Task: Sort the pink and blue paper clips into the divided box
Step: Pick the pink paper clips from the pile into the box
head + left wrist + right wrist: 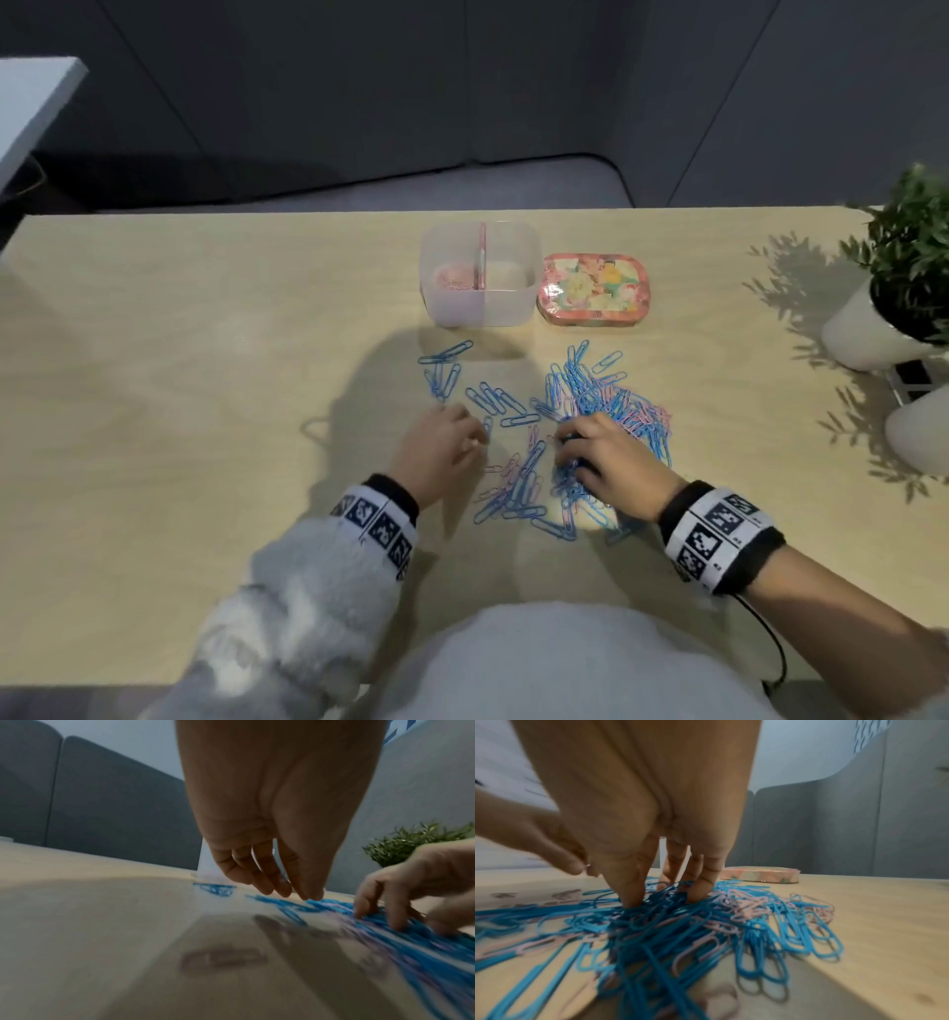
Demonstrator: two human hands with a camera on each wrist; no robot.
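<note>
**Both hands at the paper clip pile**

Head view: the divided box (pixel 480 275) stands at the surface's (pixel 205 360) far side, a few pink clips (pixel 453 281) in its left compartment. Nearer than the box lies the clip pile (pixel 606 406). The right hand (pixel 608 465) rests on the pile; the left hand (pixel 441 444) is just left of it.

Left wrist view: the left fingers (pixel 267 880) hang loosely curled, holding nothing visible.

Right wrist view: the right fingers (pixel 703 882) extend straight down into the blue and pink clips.
</note>
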